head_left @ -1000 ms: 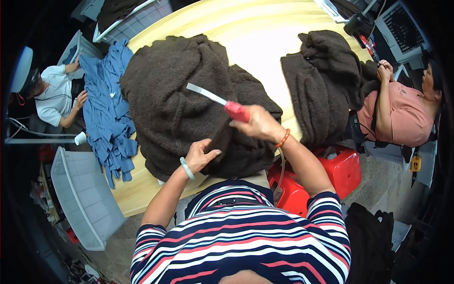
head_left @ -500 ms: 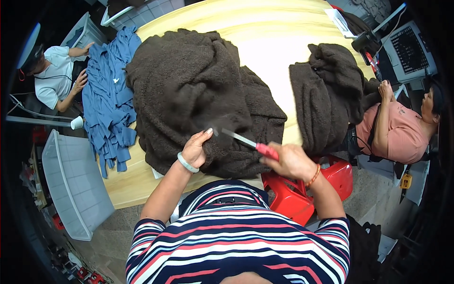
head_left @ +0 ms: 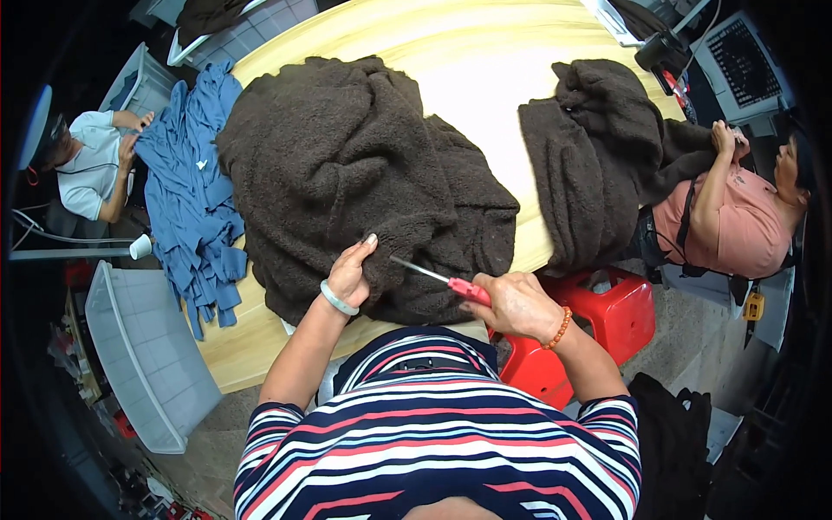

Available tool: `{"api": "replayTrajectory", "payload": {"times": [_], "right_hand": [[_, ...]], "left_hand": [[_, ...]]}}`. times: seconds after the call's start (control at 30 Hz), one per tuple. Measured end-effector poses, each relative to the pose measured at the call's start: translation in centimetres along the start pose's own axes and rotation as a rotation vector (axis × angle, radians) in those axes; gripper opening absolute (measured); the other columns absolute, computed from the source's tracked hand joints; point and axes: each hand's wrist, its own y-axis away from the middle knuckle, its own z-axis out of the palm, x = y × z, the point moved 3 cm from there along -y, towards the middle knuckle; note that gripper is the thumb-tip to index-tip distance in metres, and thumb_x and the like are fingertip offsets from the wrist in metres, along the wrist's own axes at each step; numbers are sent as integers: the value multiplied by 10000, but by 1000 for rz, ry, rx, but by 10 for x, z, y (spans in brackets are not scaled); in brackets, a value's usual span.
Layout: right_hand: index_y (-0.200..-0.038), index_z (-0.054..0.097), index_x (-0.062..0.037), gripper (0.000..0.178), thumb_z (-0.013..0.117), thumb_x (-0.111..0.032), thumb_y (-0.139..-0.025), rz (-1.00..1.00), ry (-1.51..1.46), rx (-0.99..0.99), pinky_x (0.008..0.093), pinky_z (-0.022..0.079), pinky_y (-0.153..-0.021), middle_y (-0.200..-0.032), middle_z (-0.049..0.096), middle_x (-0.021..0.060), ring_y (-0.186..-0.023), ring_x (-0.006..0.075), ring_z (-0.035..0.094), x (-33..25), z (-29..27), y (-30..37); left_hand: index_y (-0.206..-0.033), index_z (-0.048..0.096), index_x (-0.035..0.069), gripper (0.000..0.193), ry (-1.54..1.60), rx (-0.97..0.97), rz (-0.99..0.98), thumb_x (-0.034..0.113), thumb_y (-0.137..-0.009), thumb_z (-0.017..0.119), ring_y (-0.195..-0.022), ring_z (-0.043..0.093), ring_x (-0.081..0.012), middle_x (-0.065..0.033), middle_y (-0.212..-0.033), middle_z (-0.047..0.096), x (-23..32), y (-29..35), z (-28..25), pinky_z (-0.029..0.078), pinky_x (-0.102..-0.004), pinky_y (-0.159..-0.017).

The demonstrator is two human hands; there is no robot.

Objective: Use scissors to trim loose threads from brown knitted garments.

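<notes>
A large heap of dark brown fleecy fabric (head_left: 321, 156) lies on the table in front of me. At its near edge my left hand (head_left: 350, 277) is closed on a fold of it, thumb on top and the other fingers partly hidden. My right hand (head_left: 523, 307) grips a knife (head_left: 464, 289) by its red handle. Its long narrow metal blade points left over the fabric, the tip a short way right of my left thumb. I cannot tell whether the blade touches the cloth.
Blue garments (head_left: 195, 191) lie at the table's left end, where a person in white handles them. To the right, more brown fabric (head_left: 589, 173) reaches a person in pink. Red stools (head_left: 620, 316) stand near my right side; a white bin (head_left: 152, 364) stands at lower left.
The knife has come nearer to me and slightly left, with its blade seen more edge-on. My left hand keeps its hold on the fabric. The person in pink has raised both hands with cloth.
</notes>
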Motion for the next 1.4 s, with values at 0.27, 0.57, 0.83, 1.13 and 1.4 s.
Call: {"api": "replayTrajectory", "payload": {"times": [0.27,0.57,0.83,1.13,1.4], "right_hand": [[-873,620,-15,325,650,-339,-869,-116,46,-74,467,519,-587,-647,637,197,-642,381,657,-9,2,-5],[-990,633,-61,303,664,-337,-868,-174,-23,-292,448,500,-641,-699,629,208,-691,384,644,-11,0,-1],[-948,600,-18,225,696,-201,-860,-27,-381,-97,382,487,-642,-711,622,171,-655,326,621,4,-17,-29],[-905,572,-17,200,695,-167,-859,-88,-280,-89,364,475,-640,-697,595,139,-627,275,577,-26,-15,-58],[-959,600,-1,189,679,-146,-867,-163,-180,-88,299,480,-644,-729,626,72,-636,152,570,-38,-28,-65]], "left_hand": [[-1185,603,9,265,123,-9,46,170,-981,551,-1119,609,-246,-120,-1203,639,-2,-1,-9,483,-385,-995],[-1229,577,-29,345,257,-138,-72,219,-993,530,-1120,622,-280,-157,-1224,636,-18,8,3,475,-416,-1016],[-1351,509,-31,467,-1099,-603,260,248,-980,557,-1238,553,-204,-126,-1298,615,-70,59,21,387,-305,-1078],[-997,642,29,274,-183,1095,591,256,-871,727,-630,566,-133,-37,-780,639,8,103,-253,484,-277,-593],[-1055,645,-20,237,426,551,683,75,-849,714,-922,670,-231,-123,-1014,689,19,87,-259,554,-373,-845]]}}
